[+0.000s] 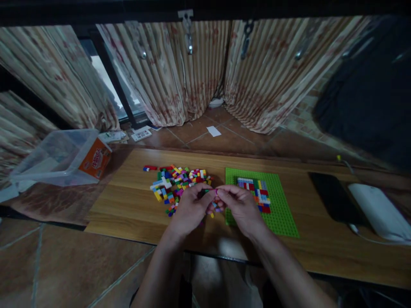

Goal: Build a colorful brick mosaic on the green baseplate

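My left hand (pixel 194 205) and my right hand (pixel 239 205) meet over the table, fingertips pinched together on a small purple toy brick (pixel 215 192). Fingers cover most of that brick. Behind and left of my left hand spreads a loose pile of coloured toy bricks (pixel 180 182). A green studded baseplate (pixel 279 205) lies beneath and to the right of my right hand. On it sits a block of joined bricks (pixel 263 192) in several colours, partly hidden by the right hand.
A clear plastic bin (pixel 61 149) with an orange label stands at the left. Toward the right lie a black phone-like slab (pixel 335 196) and a white device (pixel 379 209) with a cable. The wooden table (pixel 128 201) has its front edge close to my body. Curtains (pixel 180 77) hang behind.
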### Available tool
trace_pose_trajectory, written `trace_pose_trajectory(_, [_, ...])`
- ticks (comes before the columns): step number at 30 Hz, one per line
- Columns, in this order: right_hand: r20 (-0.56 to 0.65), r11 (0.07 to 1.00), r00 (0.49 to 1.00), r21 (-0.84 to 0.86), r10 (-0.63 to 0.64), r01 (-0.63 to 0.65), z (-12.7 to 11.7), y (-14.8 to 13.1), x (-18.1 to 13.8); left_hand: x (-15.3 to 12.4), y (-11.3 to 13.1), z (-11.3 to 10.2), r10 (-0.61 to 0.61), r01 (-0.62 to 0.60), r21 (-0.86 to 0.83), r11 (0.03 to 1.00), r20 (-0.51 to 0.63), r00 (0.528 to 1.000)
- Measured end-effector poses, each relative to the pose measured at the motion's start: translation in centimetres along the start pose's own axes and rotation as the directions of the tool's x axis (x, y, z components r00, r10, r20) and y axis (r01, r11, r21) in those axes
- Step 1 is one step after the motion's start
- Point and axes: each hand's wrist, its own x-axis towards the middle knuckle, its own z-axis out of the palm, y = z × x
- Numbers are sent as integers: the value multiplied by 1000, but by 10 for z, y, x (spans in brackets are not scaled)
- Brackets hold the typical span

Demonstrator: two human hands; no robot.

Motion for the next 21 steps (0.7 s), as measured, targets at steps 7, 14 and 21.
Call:
trace_pose_trajectory(7, [37, 984, 994, 141, 105, -110, -5, 2, 0, 0, -4, 0, -21, 20, -24, 1000, -20, 1000])
trace_pose_trajectory(14, [-21, 997, 997, 2, 71, -71, -6, 9, 6, 4, -5, -3, -68, 68, 43, 997, 2, 998])
trace_pose_trajectory(21, [44, 996, 997, 58, 68, -71, 0, 5, 1, 3, -8, -5, -30, 30, 140, 990, 0, 1000])
